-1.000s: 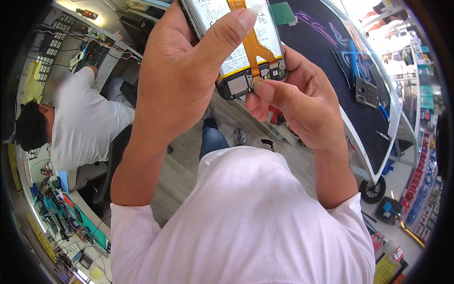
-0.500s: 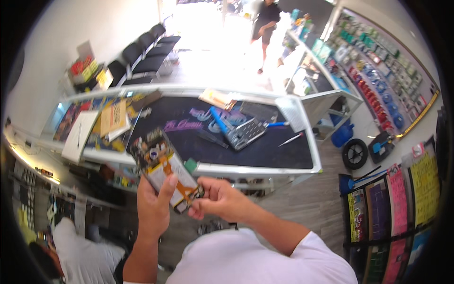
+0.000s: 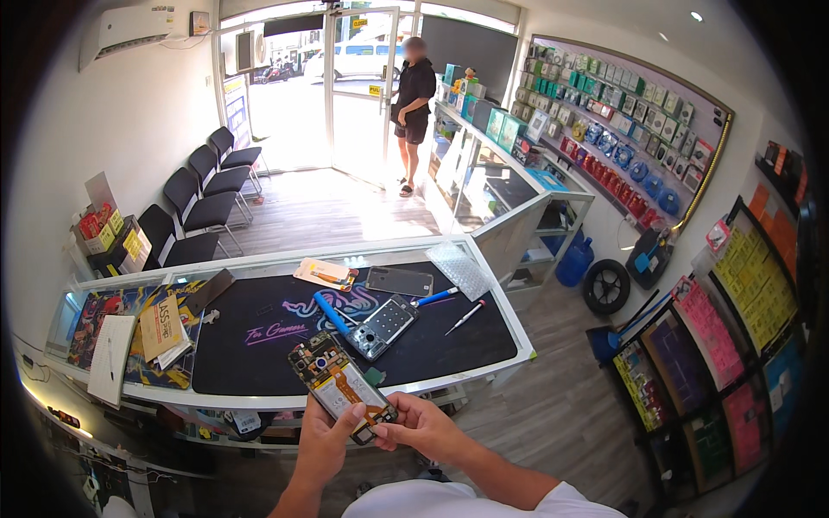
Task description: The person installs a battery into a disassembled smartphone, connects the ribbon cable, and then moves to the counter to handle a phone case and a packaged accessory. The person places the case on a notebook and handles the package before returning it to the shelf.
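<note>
Operating remotely, I clamp my left hand [image 3: 322, 442] round an opened black oblong phone [image 3: 342, 387], long axis far-left to near-right, right hand [image 3: 421, 428] pinching its near end

The left fingers [image 3: 352, 416] lie partly hidden behind the opened phone [image 3: 343, 380], the shirt [image 3: 432, 501] cropped below.

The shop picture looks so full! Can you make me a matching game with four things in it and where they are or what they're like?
Column one
1. Opened phone
2. Air conditioner
3. Notepad
4. Blue container

Column two
A. White, with a pen lying on it
B. Beside a black wheel
C. High on the wall
D. With the left hand and right hand on it

Right pairs: 1-D, 2-C, 3-A, 4-B
</note>
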Demonstrator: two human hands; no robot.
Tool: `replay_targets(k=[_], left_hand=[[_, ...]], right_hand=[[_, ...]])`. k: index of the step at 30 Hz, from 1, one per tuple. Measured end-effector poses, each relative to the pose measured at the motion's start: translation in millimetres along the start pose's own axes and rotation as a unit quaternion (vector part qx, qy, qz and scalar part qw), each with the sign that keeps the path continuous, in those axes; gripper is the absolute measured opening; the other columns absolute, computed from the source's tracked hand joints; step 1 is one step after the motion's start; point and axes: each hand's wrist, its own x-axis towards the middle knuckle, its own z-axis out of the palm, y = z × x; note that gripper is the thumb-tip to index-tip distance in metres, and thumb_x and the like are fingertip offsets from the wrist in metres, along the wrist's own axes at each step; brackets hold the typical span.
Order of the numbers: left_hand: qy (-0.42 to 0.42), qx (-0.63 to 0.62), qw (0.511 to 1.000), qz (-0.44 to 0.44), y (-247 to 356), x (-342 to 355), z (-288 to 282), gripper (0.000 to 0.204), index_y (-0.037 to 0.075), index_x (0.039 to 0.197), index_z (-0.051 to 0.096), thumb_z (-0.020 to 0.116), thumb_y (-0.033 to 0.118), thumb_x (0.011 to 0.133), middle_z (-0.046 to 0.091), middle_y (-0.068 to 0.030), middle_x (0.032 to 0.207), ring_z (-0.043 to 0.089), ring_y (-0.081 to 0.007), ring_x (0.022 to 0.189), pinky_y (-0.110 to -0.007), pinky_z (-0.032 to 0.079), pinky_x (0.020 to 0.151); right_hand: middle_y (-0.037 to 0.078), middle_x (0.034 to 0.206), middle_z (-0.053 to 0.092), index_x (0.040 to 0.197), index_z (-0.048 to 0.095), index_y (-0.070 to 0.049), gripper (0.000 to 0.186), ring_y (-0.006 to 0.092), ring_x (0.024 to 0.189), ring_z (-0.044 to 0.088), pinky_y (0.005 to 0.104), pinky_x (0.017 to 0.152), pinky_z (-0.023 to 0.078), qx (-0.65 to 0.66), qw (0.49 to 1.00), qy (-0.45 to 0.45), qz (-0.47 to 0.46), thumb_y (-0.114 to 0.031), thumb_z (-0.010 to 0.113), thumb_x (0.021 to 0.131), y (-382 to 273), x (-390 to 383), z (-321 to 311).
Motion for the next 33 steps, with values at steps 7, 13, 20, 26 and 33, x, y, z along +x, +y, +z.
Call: replay_targets(k=[7, 13, 20, 26, 33], left_hand=[[0.027, -0.001, 0.999, 0.035, -27, 36, 73, 0.052, 0.002, 0.142, 0.044, 0.071, 0.013, 0.1, 0.065, -0.0125, 0.128, 0.065, -0.0179, 0.117, -0.036, 0.052, 0.104], [0.115, 0.016, 0.993, 0.022, -70, 69, 135, 0.05, 0.002, 0.141, 0.048, 0.071, 0.018, 0.1, 0.066, -0.0116, 0.127, 0.064, -0.0177, 0.118, -0.036, 0.049, 0.107], [0.164, 0.062, 0.982, -0.065, -82, 97, 152, 0.054, 0.0, 0.145, 0.051, 0.072, 0.021, 0.099, 0.067, -0.012, 0.132, 0.065, -0.0183, 0.121, -0.036, 0.048, 0.109], [0.234, 0.146, 0.961, -0.011, -48, 81, 97, 0.058, 0.0, 0.148, 0.049, 0.072, 0.02, 0.099, 0.066, -0.0101, 0.134, 0.063, -0.017, 0.123, -0.033, 0.046, 0.11], [0.276, 0.144, 0.95, 0.007, -19, 64, -3, 0.052, 0.002, 0.145, 0.051, 0.067, 0.018, 0.099, 0.068, -0.0068, 0.126, 0.068, -0.013, 0.11, -0.031, 0.053, 0.099]], right_hand=[[0.004, 0.108, 0.067, 0.136, 0.052, 0.001, 0.04, 0.0075, 0.095, 0.066, 0.0264, 0.084, 0.057, -0.037, 0.998, -0.031, -0.034, -0.016, 0.07, 0.104, -34, -8, -75], [0.008, 0.113, 0.07, 0.139, 0.051, 0.003, 0.048, 0.0101, 0.099, 0.067, 0.0268, 0.084, 0.056, -0.057, 0.994, -0.098, 0.003, -0.02, 0.073, 0.103, -72, -11, -162], [0.005, 0.096, 0.073, 0.127, 0.068, -0.001, 0.031, 0.0094, 0.084, 0.066, 0.0263, 0.079, 0.053, -0.284, 0.957, 0.058, -0.016, -0.012, 0.075, 0.099, -112, -27, -254], [0.007, 0.107, 0.069, 0.117, 0.075, -0.006, 0.025, 0.026, 0.099, 0.062, 0.0379, 0.088, 0.051, -0.593, 0.729, 0.082, -0.331, -0.009, 0.075, 0.092, -118, 20, -281], [0.008, 0.102, 0.068, 0.108, 0.077, -0.006, 0.017, 0.0283, 0.101, 0.06, 0.0437, 0.09, 0.048, -0.719, 0.637, 0.022, -0.277, -0.015, 0.076, 0.093, -119, 48, -275]])
